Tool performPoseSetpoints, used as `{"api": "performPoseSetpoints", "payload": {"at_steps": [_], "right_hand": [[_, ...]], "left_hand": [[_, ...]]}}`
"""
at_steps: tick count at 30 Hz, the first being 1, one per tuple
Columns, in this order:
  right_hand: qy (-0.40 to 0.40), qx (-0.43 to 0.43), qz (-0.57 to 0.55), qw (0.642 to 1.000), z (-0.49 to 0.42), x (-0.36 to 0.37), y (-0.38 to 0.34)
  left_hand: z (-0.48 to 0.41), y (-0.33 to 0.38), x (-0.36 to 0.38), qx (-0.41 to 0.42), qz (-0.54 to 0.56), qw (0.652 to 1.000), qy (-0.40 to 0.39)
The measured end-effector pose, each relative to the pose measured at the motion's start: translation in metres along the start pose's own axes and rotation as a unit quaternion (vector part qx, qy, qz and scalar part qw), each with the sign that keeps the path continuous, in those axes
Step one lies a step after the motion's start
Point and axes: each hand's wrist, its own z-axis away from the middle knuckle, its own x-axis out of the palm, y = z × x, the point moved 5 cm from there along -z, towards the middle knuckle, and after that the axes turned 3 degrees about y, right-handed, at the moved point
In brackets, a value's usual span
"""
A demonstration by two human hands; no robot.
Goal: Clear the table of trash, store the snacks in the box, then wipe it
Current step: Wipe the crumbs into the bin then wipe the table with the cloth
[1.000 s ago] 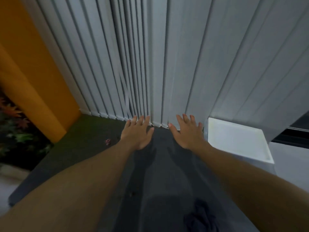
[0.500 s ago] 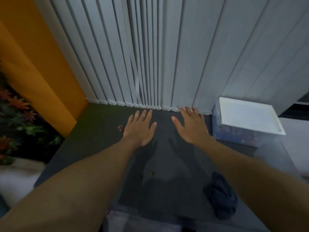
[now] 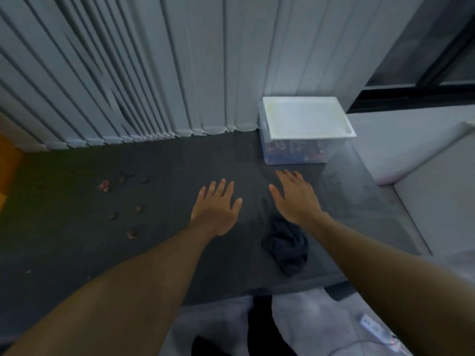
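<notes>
Fingers [image 3: 221, 187] of the left hand [image 3: 217, 210] are straight and slightly spread, palm down over the dark table [image 3: 167, 160], holding nothing. The right hand [image 3: 295, 199] just beside it matches, its fingers loosely fanned and pointing toward the box [image 3: 290, 152]. Whether either palm touches the tabletop cannot be told. The clear box stands at the table's far right corner against the vertical blinds [image 3: 128, 73], its white lid [image 3: 305, 119] on and coloured packets showing dimly through the wall. A crumpled dark cloth [image 3: 286, 246] lies near the front edge, partly under the right wrist. Small brown scraps [image 3: 132, 233] and a red-and-white wrapper [image 3: 104, 186] are scattered over the table's left part.
</notes>
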Motion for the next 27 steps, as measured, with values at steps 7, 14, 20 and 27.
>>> {"api": "performPoseSetpoints", "payload": {"at_steps": [7, 14, 20, 27], "right_hand": [[-0.097, 0.035, -0.031, 0.994, 0.022, 0.055, 0.059], [-0.189, 0.048, -0.031, 0.980, 0.016, 0.074, 0.065], [-0.191, -0.005, -0.149, 0.970, -0.021, 0.042, 0.020], [-0.154, -0.087, -0.219, 0.960, -0.074, -0.006, -0.039]], "left_hand": [[-0.014, 0.045, 0.071, 0.043, -0.006, 0.994, -0.096], [-0.025, 0.046, 0.078, 0.041, 0.012, 0.993, -0.112], [-0.045, 0.031, 0.052, 0.002, 0.129, 0.985, -0.115], [-0.053, 0.003, -0.021, -0.015, 0.225, 0.974, 0.014]]}}
